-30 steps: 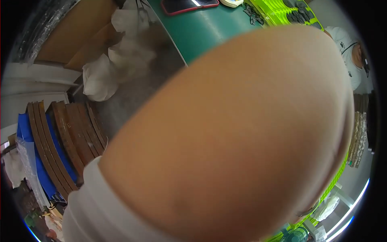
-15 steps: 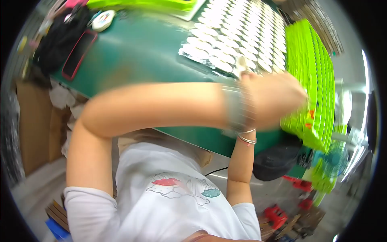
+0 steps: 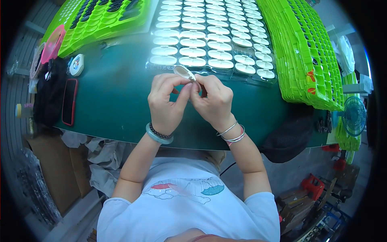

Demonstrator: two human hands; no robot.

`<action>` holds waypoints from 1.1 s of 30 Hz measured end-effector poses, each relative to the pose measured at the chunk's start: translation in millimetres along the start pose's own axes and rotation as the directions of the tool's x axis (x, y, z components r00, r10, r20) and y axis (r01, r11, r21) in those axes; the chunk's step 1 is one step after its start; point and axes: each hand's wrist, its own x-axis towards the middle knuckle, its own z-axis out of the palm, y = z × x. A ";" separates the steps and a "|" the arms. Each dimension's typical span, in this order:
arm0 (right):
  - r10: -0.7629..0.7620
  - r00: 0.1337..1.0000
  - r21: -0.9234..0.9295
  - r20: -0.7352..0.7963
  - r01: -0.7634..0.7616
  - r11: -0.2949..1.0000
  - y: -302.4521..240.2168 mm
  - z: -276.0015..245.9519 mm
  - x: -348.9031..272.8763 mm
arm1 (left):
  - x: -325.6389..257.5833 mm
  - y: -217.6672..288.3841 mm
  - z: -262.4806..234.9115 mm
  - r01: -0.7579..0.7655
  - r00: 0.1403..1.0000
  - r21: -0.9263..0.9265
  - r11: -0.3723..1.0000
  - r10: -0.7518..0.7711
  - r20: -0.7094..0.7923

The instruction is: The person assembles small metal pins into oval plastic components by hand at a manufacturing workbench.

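Note:
A small white oval case piece (image 3: 183,72), shallow like an open shell, tilts upward in front of me. Its lower end sits between the fingertips of both hands. My left hand (image 3: 167,101) pinches it with thumb and forefinger. From the other side my right hand (image 3: 214,100) closes its thumb and fingers on the same end, hiding what lies there. Just beyond my fingers, a clear plastic tray (image 3: 258,79) carries rows of similar white oval pieces (image 3: 192,52). One gap shows in its rows toward the right.
Stacked lime-green trays (image 3: 288,76) stand on the right. Another green tray (image 3: 86,43) with dark pieces lies far left. At the left are a red-edged phone (image 3: 69,101), a white round-cornered object (image 3: 76,65) and a black bag (image 3: 49,94). A dark mesh item (image 3: 288,135) overhangs the right table edge.
My left arm, stretched across to the right near the green trays before, has drawn back. Both hands now meet at the middle around the white piece. The view has shifted too.

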 end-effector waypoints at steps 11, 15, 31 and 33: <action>-0.019 1.000 -0.029 0.020 0.020 0.999 0.7 -2.2 -0.4 | 0.2 -5.2 8.3 0.054 0.997 -0.068 0.996 -0.058 -0.056; -0.021 1.000 -0.039 0.009 0.021 0.999 1.0 -0.3 -1.1 | -0.2 -4.7 5.0 0.091 0.995 -0.078 0.993 -0.093 -0.023; -0.027 1.000 -0.064 0.004 0.027 0.998 -0.6 2.0 -3.6 | -3.0 -3.6 6.1 0.105 0.993 -0.023 0.994 -0.106 -0.048; -0.026 1.000 -0.071 0.006 0.026 0.997 -1.2 2.3 -4.0 | -2.5 -2.8 6.2 0.074 0.996 0.014 0.997 -0.073 -0.059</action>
